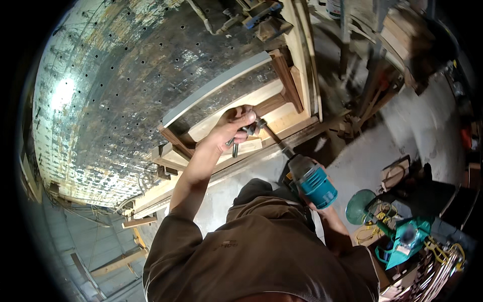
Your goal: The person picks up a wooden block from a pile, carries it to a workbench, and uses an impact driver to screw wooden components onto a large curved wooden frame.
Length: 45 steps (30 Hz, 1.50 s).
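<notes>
My left hand point(235, 130) is closed around a dark metal piece point(259, 124) with short rods below it. It looks like a clamp, but the fingers hide part of it. My right hand point(319, 207) grips a teal and grey cordless drill point(316, 182), whose body covers most of the fingers. From the drill, a long shaft point(273, 136) points up and left to the metal piece; I cannot tell whether they touch. Behind my left hand, a wooden frame point(287, 83) with a curved, grey-edged strip point(216, 88) stands against a large dark, worn surface point(146, 65) dotted with holes.
A pale wooden ledge point(282, 132) runs below the frame. On the right, a green bag point(410, 239) and yellow cord point(372, 229) lie among clutter, beside a round green disc point(359, 206). Stacked wood blocks point(405, 32) stand at the upper right. A blue clamp point(261, 15) sits at the top.
</notes>
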Each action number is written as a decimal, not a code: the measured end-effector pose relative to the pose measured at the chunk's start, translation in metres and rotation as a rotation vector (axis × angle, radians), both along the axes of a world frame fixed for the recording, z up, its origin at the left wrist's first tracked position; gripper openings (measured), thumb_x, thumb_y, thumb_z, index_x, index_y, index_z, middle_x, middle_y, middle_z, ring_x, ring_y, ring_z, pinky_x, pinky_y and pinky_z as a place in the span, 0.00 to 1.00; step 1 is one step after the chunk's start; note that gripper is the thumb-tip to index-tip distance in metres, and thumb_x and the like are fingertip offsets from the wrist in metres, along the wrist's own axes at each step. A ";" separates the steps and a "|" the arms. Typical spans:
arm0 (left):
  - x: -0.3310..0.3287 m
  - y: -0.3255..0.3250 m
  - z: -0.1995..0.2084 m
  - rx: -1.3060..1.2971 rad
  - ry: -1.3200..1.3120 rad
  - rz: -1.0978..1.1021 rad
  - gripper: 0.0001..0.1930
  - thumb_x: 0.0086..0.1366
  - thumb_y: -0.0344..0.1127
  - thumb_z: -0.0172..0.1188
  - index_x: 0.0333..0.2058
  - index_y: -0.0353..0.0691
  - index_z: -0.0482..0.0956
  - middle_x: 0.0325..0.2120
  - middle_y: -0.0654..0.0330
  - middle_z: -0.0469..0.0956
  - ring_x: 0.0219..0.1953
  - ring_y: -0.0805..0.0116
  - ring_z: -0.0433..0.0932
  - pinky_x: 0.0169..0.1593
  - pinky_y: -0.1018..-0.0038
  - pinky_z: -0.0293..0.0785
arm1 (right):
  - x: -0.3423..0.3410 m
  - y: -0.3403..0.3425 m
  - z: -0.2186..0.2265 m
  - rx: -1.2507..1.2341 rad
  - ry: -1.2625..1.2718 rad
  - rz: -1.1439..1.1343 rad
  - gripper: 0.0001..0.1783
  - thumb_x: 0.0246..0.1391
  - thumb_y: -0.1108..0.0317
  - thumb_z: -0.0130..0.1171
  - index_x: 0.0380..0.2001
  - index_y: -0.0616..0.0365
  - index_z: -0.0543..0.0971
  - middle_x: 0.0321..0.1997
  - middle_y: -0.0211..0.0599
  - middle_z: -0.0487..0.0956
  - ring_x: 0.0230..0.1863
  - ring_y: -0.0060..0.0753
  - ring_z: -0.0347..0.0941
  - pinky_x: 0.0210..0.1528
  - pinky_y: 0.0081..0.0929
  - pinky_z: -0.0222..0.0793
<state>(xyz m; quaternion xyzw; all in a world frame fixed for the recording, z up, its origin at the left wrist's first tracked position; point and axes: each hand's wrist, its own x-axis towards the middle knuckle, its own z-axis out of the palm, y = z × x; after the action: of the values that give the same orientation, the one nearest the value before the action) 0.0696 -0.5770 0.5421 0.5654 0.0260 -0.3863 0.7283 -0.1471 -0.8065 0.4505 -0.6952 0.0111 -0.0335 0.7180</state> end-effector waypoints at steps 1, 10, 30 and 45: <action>0.012 -0.003 0.004 0.157 -0.086 0.083 0.20 0.62 0.43 0.60 0.46 0.37 0.69 0.23 0.54 0.75 0.11 0.83 0.55 0.13 0.84 0.50 | 0.008 -0.002 -0.008 0.086 0.003 -0.005 0.36 0.40 0.61 0.69 0.53 0.60 0.67 0.48 0.38 0.75 0.44 0.30 0.73 0.46 0.27 0.70; 0.225 0.037 0.024 0.363 -0.614 0.608 0.20 0.61 0.45 0.60 0.42 0.33 0.72 0.21 0.53 0.79 0.10 0.77 0.59 0.14 0.77 0.56 | 0.103 0.013 0.001 0.035 0.065 -0.256 0.12 0.49 0.74 0.61 0.39 0.58 0.76 0.37 0.34 0.78 0.37 0.27 0.74 0.39 0.25 0.69; 0.314 0.020 0.075 1.290 -1.544 0.248 0.22 0.60 0.47 0.55 0.20 0.31 0.78 0.15 0.41 0.73 0.22 0.42 0.76 0.27 0.56 0.71 | 0.279 0.053 -0.007 -0.040 -0.135 -0.370 0.14 0.42 0.76 0.64 0.36 0.61 0.76 0.32 0.36 0.79 0.34 0.29 0.76 0.38 0.27 0.71; 0.335 0.014 0.088 1.233 -1.708 0.219 0.20 0.58 0.45 0.58 0.17 0.34 0.77 0.16 0.44 0.74 0.23 0.44 0.76 0.30 0.57 0.73 | 0.368 0.026 0.029 -0.679 -0.322 -0.293 0.18 0.43 0.68 0.66 0.39 0.60 0.75 0.37 0.41 0.78 0.37 0.38 0.76 0.39 0.34 0.72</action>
<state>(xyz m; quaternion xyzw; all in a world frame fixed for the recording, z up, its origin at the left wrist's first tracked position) 0.4042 -0.5631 0.6300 0.9159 -0.2521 0.2870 0.1229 0.2207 -0.7804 0.4795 -0.8698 -0.0142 -0.2455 0.4278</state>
